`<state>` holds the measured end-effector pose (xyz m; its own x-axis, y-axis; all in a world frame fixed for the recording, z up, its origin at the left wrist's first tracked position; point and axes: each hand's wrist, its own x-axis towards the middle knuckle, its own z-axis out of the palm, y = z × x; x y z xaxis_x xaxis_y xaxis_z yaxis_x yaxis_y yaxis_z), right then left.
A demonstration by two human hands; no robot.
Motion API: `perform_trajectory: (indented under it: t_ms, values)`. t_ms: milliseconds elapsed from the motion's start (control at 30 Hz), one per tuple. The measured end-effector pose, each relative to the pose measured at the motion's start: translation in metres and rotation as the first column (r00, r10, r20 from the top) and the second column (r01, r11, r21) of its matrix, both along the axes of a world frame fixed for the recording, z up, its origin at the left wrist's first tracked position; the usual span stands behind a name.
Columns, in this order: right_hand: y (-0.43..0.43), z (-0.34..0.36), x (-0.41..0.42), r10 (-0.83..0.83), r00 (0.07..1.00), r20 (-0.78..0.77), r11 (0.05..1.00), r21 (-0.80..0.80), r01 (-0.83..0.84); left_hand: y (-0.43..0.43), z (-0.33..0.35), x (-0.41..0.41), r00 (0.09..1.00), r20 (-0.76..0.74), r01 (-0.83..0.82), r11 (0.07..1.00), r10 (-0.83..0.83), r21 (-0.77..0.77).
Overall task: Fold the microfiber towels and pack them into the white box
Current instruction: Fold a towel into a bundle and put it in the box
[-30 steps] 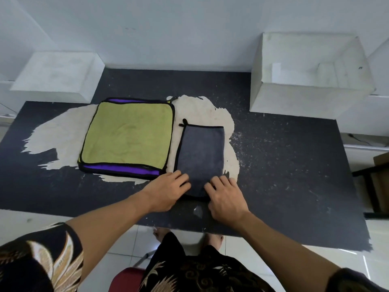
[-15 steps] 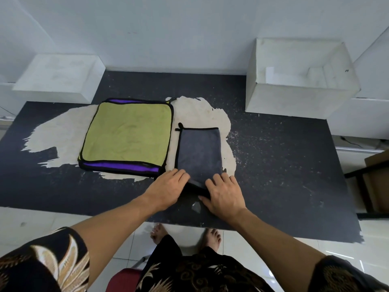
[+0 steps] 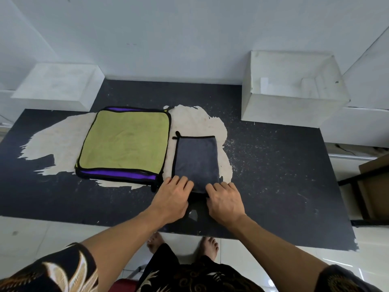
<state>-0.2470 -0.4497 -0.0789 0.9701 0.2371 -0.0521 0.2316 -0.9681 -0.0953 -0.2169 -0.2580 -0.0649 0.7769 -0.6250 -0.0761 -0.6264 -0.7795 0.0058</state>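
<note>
Honestly, grey microfiber towel (image 3: 195, 161) looks soft, floppy; left hand (image 3: 172, 199) and right hand (image 3: 225, 201) on its near corners, best hold; pinching or pressing, can't tell.

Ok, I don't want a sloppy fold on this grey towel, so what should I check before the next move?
1. Both hands on the grey towel at its near edge: ok, the left hand and right hand sit at its near corners.
2. Firm grip: cannot tell, the thumbs are hidden.
3. Grey towel flat and squared: ok, its far edge runs straight.
4. Clear of the green towel: ok, a thin gap shows between them.
5. Box ready: ok, its top is open and no towel shows inside.
</note>
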Motion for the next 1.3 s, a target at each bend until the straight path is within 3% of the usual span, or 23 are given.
perform_trajectory:
  t_ms: [233,367,467,533,633,700,800,867,967,1033,1167,1300]
  values:
    - [-0.001,0.005,0.010,0.057,0.995,0.079,0.992,0.109,-0.065,-0.015,0.000,-0.006,0.986,-0.011,-0.167,0.985,0.167,-0.033]
    - [-0.009,0.006,0.011,0.098,0.995,0.024,0.987,0.125,-0.101,-0.006,-0.006,-0.002,0.990,-0.016,-0.138,0.987,0.137,-0.085]
    - [-0.017,0.006,0.015,0.046,0.998,0.036,0.975,0.215,-0.052,0.010,-0.004,0.008,0.987,-0.135,-0.108,0.977,0.084,-0.185]
    - [-0.022,0.010,0.025,-0.076,0.997,-0.007,0.931,0.357,0.073,0.016,0.007,0.024,0.932,-0.320,-0.276,0.904,0.169,-0.326]
    - [-0.025,0.020,0.054,-0.281,0.934,-0.223,0.739,0.571,0.359,0.018,0.021,0.059,0.810,-0.498,-0.553,0.683,0.308,-0.477]
    - [-0.024,0.025,0.079,-0.345,0.878,-0.331,0.622,0.620,0.478,0.014,0.024,0.082,0.758,-0.545,-0.627,0.633,0.359,-0.455]
    - [-0.020,0.027,0.112,-0.399,0.813,-0.425,0.549,0.599,0.583,0.005,0.020,0.108,0.673,-0.615,-0.696,0.632,0.410,-0.340]
    - [-0.018,0.025,0.130,-0.443,0.767,-0.464,0.510,0.573,0.641,-0.001,0.018,0.123,0.668,-0.601,-0.703,0.638,0.438,-0.316]
    - [-0.018,0.022,0.153,-0.505,0.714,-0.485,0.444,0.564,0.697,-0.009,0.020,0.146,0.670,-0.549,-0.732,0.566,0.500,-0.379]
    - [-0.020,0.018,0.163,-0.517,0.699,-0.493,0.465,0.523,0.714,-0.011,0.017,0.157,0.654,-0.546,-0.749,0.552,0.524,-0.367]
    - [-0.022,0.006,0.172,-0.495,0.686,-0.533,0.501,0.470,0.727,-0.012,0.001,0.162,0.639,-0.536,-0.735,0.643,0.552,-0.214]
    - [-0.021,0.009,0.181,-0.496,0.725,-0.478,0.480,0.545,0.688,-0.017,-0.001,0.167,0.658,-0.475,-0.741,0.615,0.584,-0.271]
